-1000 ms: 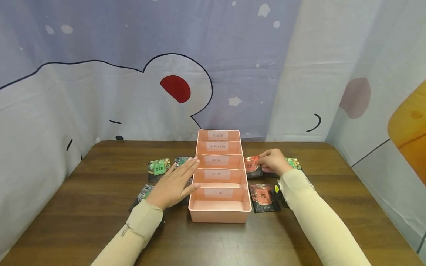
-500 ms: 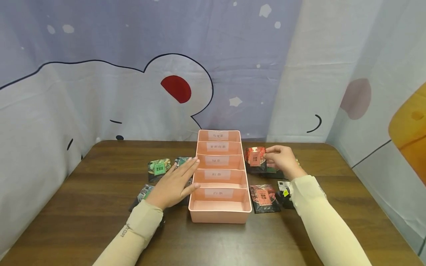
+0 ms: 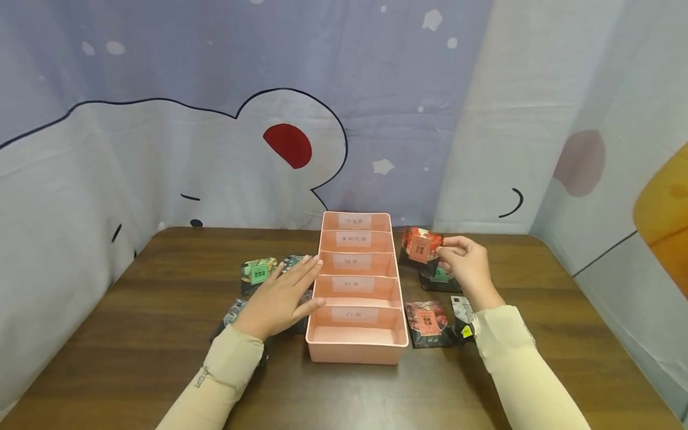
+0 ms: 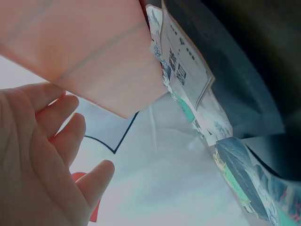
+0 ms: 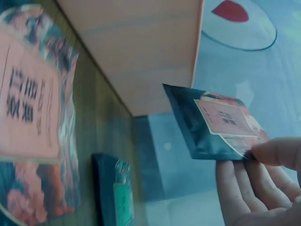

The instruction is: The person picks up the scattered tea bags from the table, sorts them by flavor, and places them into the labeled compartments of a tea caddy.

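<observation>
My right hand [image 3: 469,266] pinches a black and red tea packet [image 3: 420,248] by its right edge, between thumb and fingers. In the right wrist view this tea packet [image 5: 225,122] hangs tilted above the table, beside the box wall. A long pink divided box [image 3: 355,352] with white paper labels stands in the middle of the table. My left hand [image 3: 279,301] lies with straight fingers over its left side, fingertips right at the rim. In the left wrist view the left hand [image 4: 42,160] holds nothing.
Right of the box lie another red-labelled packet [image 3: 429,322], a green-labelled packet [image 3: 441,280] and a white and black packet [image 3: 462,310]. Several packets lie on the left, among them a green one [image 3: 258,273], some partly behind the left hand. A patterned curtain [image 3: 215,161] hangs behind the table.
The right hand has lifted the red-labelled packet from the table and drawn it slightly right, uncovering more of the green-labelled packet. The left hand has stayed in place.
</observation>
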Motion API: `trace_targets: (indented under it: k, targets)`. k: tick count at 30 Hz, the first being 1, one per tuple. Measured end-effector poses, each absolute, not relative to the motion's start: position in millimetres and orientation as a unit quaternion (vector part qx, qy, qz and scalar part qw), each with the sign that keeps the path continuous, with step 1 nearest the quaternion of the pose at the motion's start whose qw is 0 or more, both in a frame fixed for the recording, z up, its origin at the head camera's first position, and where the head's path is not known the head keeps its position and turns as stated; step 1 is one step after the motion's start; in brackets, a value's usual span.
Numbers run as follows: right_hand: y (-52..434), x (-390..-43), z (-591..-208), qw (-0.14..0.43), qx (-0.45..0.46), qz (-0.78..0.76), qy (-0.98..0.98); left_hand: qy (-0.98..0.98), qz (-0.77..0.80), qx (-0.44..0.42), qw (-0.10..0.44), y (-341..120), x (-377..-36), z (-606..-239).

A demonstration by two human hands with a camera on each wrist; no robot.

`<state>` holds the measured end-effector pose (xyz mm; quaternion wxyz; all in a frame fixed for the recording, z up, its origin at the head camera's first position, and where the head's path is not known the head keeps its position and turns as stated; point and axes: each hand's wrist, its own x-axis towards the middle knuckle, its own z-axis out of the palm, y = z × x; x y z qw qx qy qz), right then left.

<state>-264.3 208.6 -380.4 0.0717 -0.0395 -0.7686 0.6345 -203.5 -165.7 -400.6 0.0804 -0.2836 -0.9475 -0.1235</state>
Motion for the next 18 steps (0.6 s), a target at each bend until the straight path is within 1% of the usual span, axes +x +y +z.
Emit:
trace_targets:
  k: [4, 9, 11, 13, 18]
  targets:
    - [199, -257, -376, 0.140, -0.047, 0.647, -0.748, -0.949, -0.129, -0.281, 0.071, -166, -202, -400]
    - [185, -248, -368, 0.223, -0.038, 0.666, -0.711, -0.947, -0.128, -0.285, 0.072, -165, -202, -400]
    - [179, -242, -363, 0.233, -0.029, 0.673, -0.701, -0.946, -0.127, -0.288, 0.073, -165, -202, -400]
    - [174, -237, -359, 0.230, -0.015, 0.681, -0.695, -0.946, -0.127, -0.289, 0.073, -164, -202, -399]
    - [162, -224, -353, 0.200, 0.017, 0.688, -0.698, -0.947, -0.125, -0.287, 0.074, -165, -202, -399]
